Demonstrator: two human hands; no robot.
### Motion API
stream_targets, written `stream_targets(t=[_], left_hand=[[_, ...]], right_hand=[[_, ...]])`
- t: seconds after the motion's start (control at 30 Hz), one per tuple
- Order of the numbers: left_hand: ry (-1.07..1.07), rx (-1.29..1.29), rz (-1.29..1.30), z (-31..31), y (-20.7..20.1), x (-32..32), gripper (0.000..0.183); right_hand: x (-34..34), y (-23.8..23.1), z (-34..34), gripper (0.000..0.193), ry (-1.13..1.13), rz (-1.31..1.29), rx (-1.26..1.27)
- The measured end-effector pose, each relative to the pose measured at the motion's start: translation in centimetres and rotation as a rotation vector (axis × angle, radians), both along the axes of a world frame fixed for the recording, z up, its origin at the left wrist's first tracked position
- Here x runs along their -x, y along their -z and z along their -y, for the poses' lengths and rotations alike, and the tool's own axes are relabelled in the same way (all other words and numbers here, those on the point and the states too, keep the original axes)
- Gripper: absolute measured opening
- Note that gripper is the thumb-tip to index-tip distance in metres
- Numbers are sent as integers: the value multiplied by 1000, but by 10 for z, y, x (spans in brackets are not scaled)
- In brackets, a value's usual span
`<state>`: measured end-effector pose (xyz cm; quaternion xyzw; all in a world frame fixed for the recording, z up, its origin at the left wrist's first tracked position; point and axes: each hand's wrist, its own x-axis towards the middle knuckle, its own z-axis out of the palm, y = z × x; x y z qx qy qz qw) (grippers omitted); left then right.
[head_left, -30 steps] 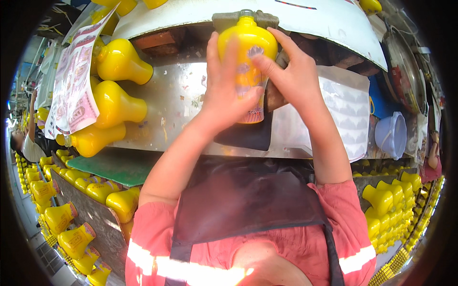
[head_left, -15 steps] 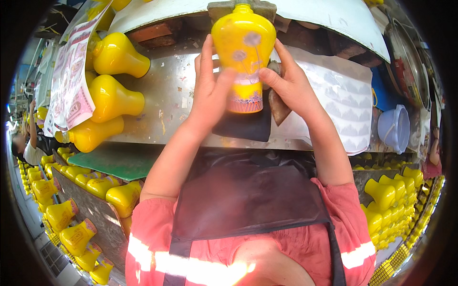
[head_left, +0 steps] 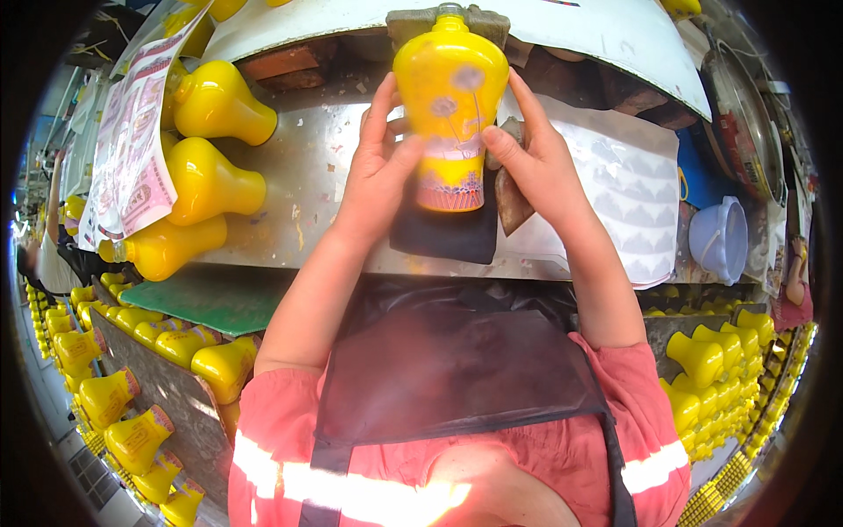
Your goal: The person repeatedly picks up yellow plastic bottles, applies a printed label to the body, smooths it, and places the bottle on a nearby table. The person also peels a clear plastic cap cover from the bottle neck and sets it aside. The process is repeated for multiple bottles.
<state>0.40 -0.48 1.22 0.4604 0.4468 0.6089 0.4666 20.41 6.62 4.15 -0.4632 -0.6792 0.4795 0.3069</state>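
A yellow glass bottle (head_left: 448,97) with a clear neck lies in front of me, neck pointing away. Pale purple dandelion-like flowers decorate its body, and a patterned band circles its base. My left hand (head_left: 379,162) grips its left side, with the thumb near the lower body. On the opposite side my right hand (head_left: 536,158) curves round it, thumb along the edge. The neck end rests at a grey padded block (head_left: 408,28). A dark cloth pad (head_left: 443,235) lies under the base end. Beside the right hand is a brown wedge-shaped piece (head_left: 512,204), partly hidden.
Several plain yellow bottles (head_left: 215,183) lie at the left by a printed decal sheet (head_left: 136,180). A white sheet with grey patterns (head_left: 615,189) covers the right side of the metal table (head_left: 307,189). Farther right stands a pale blue bucket (head_left: 718,241). Crates of yellow bottles flank me.
My left thumb, blurred before, now lies still against the bottle. The bottle and both hands are otherwise almost in the same place.
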Motion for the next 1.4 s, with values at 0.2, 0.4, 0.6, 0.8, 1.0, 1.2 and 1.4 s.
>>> stream_targets(t=[0.2,0.4,0.6,0.8,1.0,1.2,1.4], left_hand=[[-57,10,-110,2,-4,-1,75],[-62,64,-139,3,-9,-7,88],[-99,47,-285,-2,-7,-10,96],[63,28,-4,-18,-19,-6,103],[-66,14,-276,-22,-24,-20,105],[-310,-147,-452,-51,-31,-8,74],[-322,-86,-331,-74,-43,-12,43]], right_hand=[[-4,-1,0,73,-7,-26,-51],[-19,-16,1,33,124,-323,186],[12,-28,24,29,25,56,-680],[15,-35,-3,34,177,-14,-841],[19,-61,-33,33,211,89,-1020],[4,-56,-34,25,139,-43,-279],[18,-42,-27,58,-6,23,-180]])
